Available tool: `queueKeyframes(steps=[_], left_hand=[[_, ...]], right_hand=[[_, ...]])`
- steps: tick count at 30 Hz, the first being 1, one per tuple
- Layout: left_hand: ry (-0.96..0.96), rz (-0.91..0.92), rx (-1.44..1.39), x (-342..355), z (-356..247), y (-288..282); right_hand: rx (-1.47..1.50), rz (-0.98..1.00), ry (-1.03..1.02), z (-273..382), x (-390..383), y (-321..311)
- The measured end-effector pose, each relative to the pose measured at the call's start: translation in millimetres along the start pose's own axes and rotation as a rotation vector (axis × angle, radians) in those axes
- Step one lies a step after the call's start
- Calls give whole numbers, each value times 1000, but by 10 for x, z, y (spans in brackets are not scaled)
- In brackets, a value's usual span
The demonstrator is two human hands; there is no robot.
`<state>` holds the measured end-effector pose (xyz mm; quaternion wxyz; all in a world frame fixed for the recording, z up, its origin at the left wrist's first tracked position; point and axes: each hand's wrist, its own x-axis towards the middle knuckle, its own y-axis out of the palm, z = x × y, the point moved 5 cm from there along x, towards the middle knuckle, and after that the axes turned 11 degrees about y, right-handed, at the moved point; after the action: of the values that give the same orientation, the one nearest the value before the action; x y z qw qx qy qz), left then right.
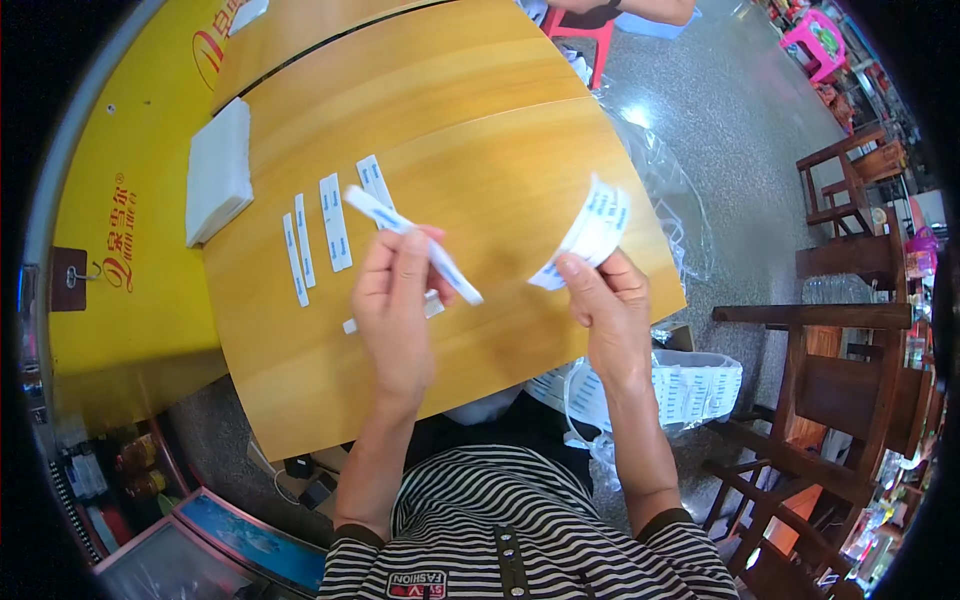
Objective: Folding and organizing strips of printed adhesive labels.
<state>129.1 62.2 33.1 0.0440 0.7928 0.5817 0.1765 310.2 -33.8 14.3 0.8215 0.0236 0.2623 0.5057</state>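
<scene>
— How far along does this look?

— Early to middling, I'd judge. Four white strips with blue print lie side by side on the wooden table, left of the hands and toward the far side. Another small white piece lies just under the left hand.

— And the hands?

— The left hand is closed, pinching a single strip that slants from far left to near right above the table. The right hand is closed on a fanned bundle of strips, held up at its far side.

— So plenty left?

— It seems so. The bundle holds several strips, and a clear bag packed with more of the same sits near the person, right of the table's near edge. How many are in it I cannot tell.

— Anything else on the table?

— A stack of white napkins at the far left, apart from the strips.
</scene>
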Motion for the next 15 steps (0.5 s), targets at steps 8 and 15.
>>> queueKeyframes(steps=[8, 15], left_hand=[[-96, 30, 407, 556, 192, -66], [261, 33, 730, 429, -9, 117]], right_hand=[[-117, 46, -98, 16, -67, 59], [-281, 55, -167, -26, -14, 80]])
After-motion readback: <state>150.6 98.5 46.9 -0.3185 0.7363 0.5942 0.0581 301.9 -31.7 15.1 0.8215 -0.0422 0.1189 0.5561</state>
